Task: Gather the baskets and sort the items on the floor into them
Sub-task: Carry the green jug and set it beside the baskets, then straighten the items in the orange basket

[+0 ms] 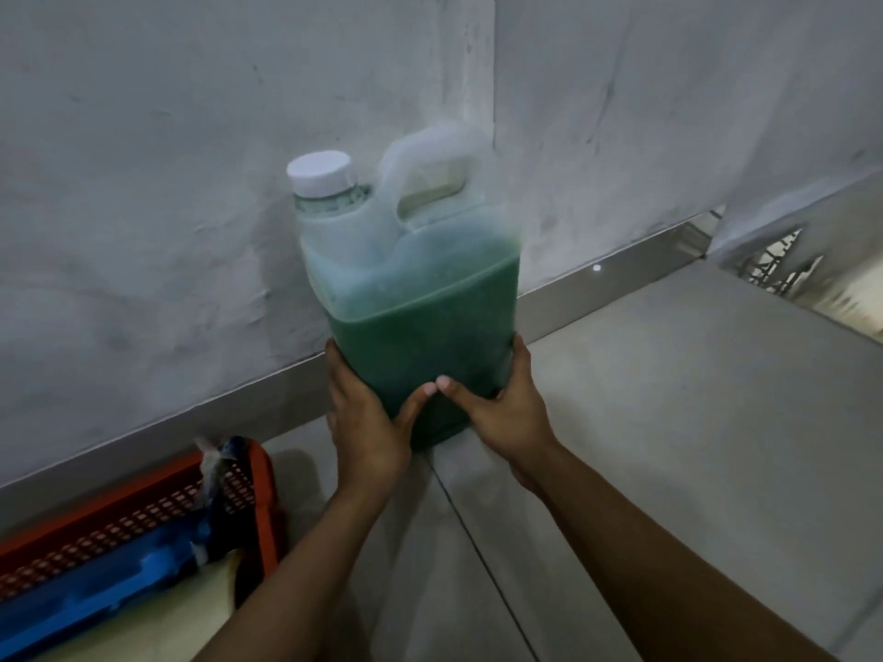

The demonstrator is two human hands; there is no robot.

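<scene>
A translucent plastic jug (411, 289) with a white cap, a moulded handle and green liquid filling most of it is held upright in front of the grey wall. My left hand (363, 418) grips its lower left side and my right hand (501, 408) grips its lower right side, thumbs meeting on the front face. The jug's base sits low over the floor; whether it touches the floor I cannot tell. An orange lattice basket (143, 494) lies at the lower left with a blue item (95, 590) inside it.
The grey wall (191, 183) meets the tiled floor (669, 446) along a pale skirting strip. A pale yellowish thing (157, 628) lies in front of the basket. A metal grate (769, 269) shows at the far right beside a wall corner.
</scene>
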